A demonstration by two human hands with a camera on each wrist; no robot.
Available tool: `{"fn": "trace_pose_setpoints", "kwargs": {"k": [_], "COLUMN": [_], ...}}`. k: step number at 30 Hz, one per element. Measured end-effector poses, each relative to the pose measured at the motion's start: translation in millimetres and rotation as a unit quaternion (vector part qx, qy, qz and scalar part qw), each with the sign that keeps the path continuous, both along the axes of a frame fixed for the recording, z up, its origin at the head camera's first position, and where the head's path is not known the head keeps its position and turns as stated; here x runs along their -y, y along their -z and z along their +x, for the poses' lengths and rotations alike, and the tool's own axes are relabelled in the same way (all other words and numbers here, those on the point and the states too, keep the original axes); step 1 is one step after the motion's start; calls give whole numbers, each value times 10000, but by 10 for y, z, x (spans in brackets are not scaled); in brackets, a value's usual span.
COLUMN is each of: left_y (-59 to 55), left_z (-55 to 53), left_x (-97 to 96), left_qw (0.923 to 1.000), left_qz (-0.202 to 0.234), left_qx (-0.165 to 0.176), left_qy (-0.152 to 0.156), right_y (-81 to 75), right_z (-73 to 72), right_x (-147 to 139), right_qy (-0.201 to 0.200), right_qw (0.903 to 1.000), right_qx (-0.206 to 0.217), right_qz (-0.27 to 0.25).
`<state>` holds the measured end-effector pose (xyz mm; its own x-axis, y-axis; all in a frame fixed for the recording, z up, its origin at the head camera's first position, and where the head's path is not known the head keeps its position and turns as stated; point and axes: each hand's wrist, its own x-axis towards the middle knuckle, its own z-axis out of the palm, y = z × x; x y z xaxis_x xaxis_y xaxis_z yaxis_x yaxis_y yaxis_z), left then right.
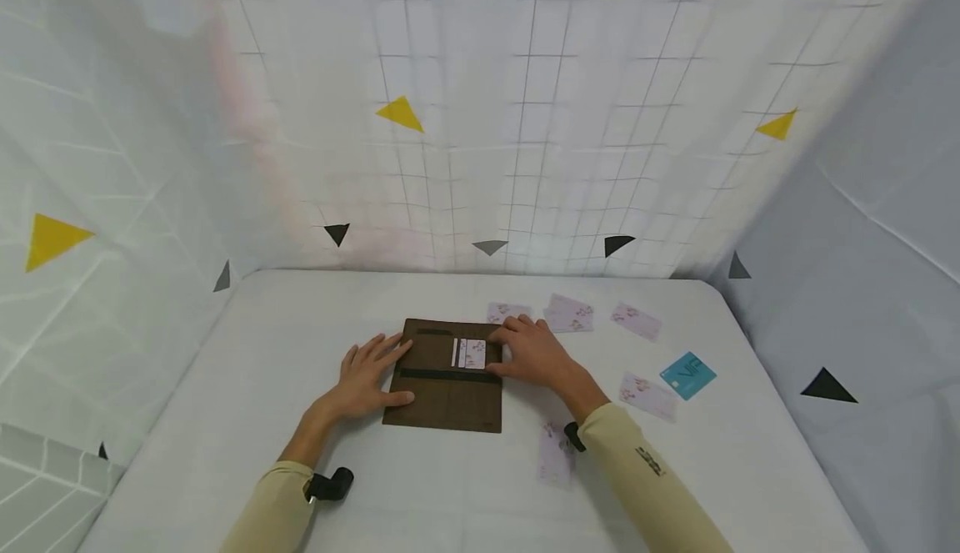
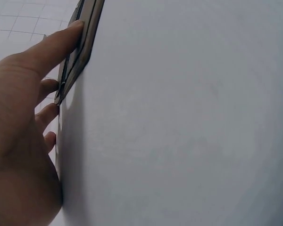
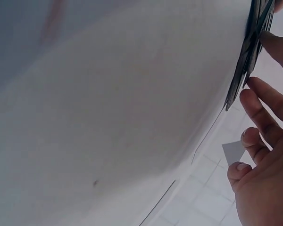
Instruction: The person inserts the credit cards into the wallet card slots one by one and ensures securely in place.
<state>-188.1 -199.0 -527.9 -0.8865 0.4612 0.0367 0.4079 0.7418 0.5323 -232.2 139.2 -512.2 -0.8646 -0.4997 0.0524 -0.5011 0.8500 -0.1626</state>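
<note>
A brown wallet point(image 1: 442, 407) lies unfolded on the white table, a dark band across its middle. In its upper panel sits a pale card with a floral print point(image 1: 472, 354). My left hand point(image 1: 366, 382) rests along the wallet's left edge with fingers spread and the thumb on the lower panel. The left wrist view shows that thumb point(image 2: 61, 44) lying on the wallet's side. At the upper right edge, my right hand point(image 1: 532, 353) touches the wallet with thumb and index finger apart. In the right wrist view its other fingers point(image 3: 257, 117) hang loosely beyond the edge.
Several pale floral cards lie around: a single card point(image 1: 510, 311) behind the wallet, overlapping ones point(image 1: 570, 315), another point(image 1: 636, 320) farther right, one point(image 1: 648, 396) beside a blue VIP card point(image 1: 687, 375), and one point(image 1: 555, 457) near my right wrist. White sheeting point(image 1: 480, 161) surrounds the table.
</note>
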Motion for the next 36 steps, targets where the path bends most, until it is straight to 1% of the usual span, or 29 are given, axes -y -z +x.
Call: {"fn": "trace_pose_setpoints", "kwargs": {"k": [3, 9, 14, 18, 21, 27, 31, 36], "left_y": [9, 14, 4, -5, 14, 35, 25, -18], "left_z": [-10, -19, -18, -10, -10, 1, 10, 17], "left_x": [10, 24, 21, 9, 0, -13, -21, -17], "left_qw": [10000, 10000, 10000, 10000, 10000, 10000, 9999, 9999], "left_qz": [10, -48, -6, 36, 29, 3, -53, -44], "left_qx": [-34, 8, 12, -17, -21, 67, 127, 135], "left_qy": [14, -2, 4, 27, 36, 15, 18, -15], "right_y": [1, -37, -60, -48, -34, -20, -22, -20], "right_z": [-12, -8, -13, -23, -30, -50, -57, -79], "right_x": [44, 102, 125, 131, 137, 193, 231, 255], "right_qy": [-50, -166, -192, -176, -146, -178, -167, -128], "right_qw": [10000, 9998, 9997, 9998, 9999, 9997, 9995, 9996], "right_qx": [38, -52, -82, -12, 48, 182, 272, 251], "right_qz": [-34, -38, -81, -47, -51, -58, -62, -43]}}
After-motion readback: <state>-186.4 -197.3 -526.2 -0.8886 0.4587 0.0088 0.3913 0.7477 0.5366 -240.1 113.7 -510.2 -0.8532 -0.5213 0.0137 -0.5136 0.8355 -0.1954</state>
